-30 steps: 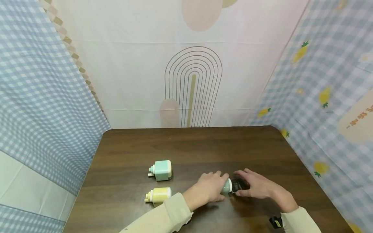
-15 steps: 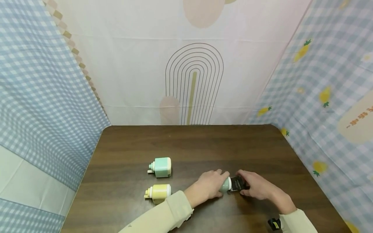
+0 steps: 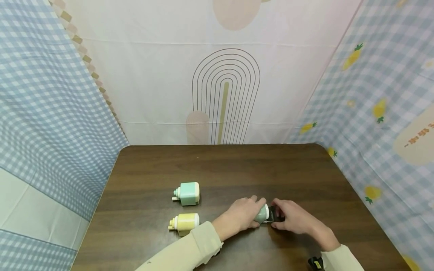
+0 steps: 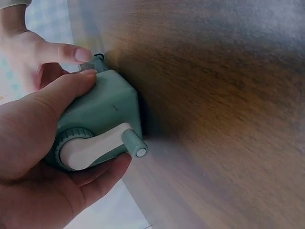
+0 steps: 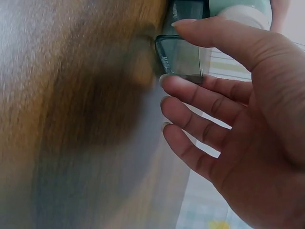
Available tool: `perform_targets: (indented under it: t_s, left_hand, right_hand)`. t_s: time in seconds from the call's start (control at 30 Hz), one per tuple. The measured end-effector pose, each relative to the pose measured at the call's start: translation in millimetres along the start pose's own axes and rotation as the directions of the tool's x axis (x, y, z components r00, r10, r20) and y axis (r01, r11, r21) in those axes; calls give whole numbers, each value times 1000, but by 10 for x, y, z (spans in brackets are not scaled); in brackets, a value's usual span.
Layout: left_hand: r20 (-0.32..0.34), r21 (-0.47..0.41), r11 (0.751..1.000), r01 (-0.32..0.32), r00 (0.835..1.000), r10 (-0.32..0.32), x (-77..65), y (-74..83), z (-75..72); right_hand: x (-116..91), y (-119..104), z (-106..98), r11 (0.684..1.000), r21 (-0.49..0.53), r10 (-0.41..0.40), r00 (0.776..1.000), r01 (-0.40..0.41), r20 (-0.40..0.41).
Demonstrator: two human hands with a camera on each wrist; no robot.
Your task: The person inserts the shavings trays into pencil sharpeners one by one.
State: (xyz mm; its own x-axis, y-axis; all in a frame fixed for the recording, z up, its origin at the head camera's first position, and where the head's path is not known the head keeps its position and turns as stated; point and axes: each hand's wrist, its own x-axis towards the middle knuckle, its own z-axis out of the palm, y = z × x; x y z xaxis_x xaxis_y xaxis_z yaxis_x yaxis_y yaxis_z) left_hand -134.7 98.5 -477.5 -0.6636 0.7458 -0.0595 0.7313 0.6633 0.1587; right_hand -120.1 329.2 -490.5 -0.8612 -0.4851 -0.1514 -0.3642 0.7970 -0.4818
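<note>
A dark green crank pencil sharpener point(image 3: 262, 215) lies on its side on the table. My left hand point(image 3: 242, 214) grips its body; in the left wrist view the thumb lies over one side and the fingers curl below, beside the white crank arm point(image 4: 95, 148). A smoky see-through shavings drawer point(image 5: 183, 57) stands out at the sharpener's other end, next to its white rim. My right hand point(image 3: 296, 217) pinches this drawer, thumb on one side and index finger on the other. The remaining right fingers are spread slightly apart.
To the left lie a mint crank sharpener point(image 3: 189, 194) and, nearer, a yellow crank sharpener point(image 3: 185, 223), partly behind the left sleeve point(image 3: 183, 250). The brown wooden table point(image 3: 217, 165) meets a white patterned cloth point(image 3: 156, 86) behind and checked cloths at both sides.
The right hand first drew slightly right at the drawer, then moved back left, and less of the dark drawer shows beside the sharpener. The left hand keeps its grip, nearly still.
</note>
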Motion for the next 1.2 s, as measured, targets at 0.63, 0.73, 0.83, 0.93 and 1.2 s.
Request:
perform_targets:
  t_s: [0.63,0.73,0.83,0.93,1.2]
  left_hand:
    - [2,14,1000,1,1000,-1,23,5,29]
    - [-7,12,1000,-2,1000,2,25,6,29]
    - [-12,12,1000,-4,1000,4,22,10,31]
    - [-10,9,1000,-4,1000,4,20,14,30]
    - [-14,29,1000,-13,1000,13,13,7,32]
  right_hand:
    - [8,-29,69,997,77,-16,999,14,29]
    - [4,-19,77,997,81,-20,1000,18,20]
    - [1,-13,90,995,91,-28,1000,27,8]
    - [4,-18,110,994,107,-36,999,36,-4]
    - [25,-77,154,989,137,-49,998,52,-29]
